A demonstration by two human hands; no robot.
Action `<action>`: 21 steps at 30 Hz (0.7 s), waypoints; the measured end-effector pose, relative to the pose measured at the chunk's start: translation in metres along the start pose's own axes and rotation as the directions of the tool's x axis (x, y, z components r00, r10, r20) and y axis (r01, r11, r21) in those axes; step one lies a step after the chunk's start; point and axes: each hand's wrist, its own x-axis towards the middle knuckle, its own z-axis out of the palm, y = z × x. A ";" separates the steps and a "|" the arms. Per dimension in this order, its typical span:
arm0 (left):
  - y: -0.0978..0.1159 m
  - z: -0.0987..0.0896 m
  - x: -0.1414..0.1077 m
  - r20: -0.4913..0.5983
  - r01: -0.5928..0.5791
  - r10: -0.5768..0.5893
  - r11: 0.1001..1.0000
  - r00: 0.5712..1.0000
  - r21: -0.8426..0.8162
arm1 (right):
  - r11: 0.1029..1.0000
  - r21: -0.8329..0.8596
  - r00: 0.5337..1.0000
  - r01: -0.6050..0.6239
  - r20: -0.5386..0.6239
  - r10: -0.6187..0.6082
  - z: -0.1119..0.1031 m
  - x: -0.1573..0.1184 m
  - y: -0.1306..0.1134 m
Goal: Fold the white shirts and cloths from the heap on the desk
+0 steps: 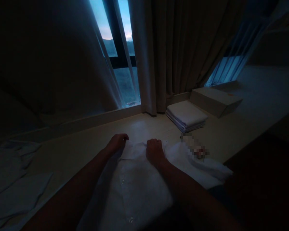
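Note:
A white buttoned shirt [139, 186] lies in front of me on the pale ledge, its collar end away from me and its lower part running toward my body. My left hand [118, 142] pinches the shirt at the left side of the collar. On the collar's right side, my right hand [155, 150] has its fingers curled over the cloth. Part of the shirt, which looks like a sleeve [207, 170], spreads to the right toward the ledge's edge. The room is dim, so the fingertips are hard to make out.
A stack of folded white cloth [188, 114] sits beyond my right hand, with a flat box [216, 99] behind it. A blurred-out object [195, 146] lies near the sleeve. More white garments [16, 183] lie at left. Curtains [163, 57] hang by the window [127, 77].

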 end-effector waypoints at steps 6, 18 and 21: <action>-0.005 0.005 -0.016 -0.092 0.081 -0.092 0.990 0.992 -0.111 | 0.993 0.013 0.994 -0.113 -0.008 0.113 0.000 0.002 0.002; 0.024 0.040 -0.058 -0.117 0.252 -0.280 0.945 0.953 -0.208 | 0.989 0.018 0.989 -0.147 0.019 0.147 -0.003 0.002 0.000; 0.020 0.047 -0.052 -0.101 0.328 -0.354 0.921 0.930 -0.211 | 0.988 0.038 0.989 -0.148 0.030 0.147 -0.001 0.003 0.000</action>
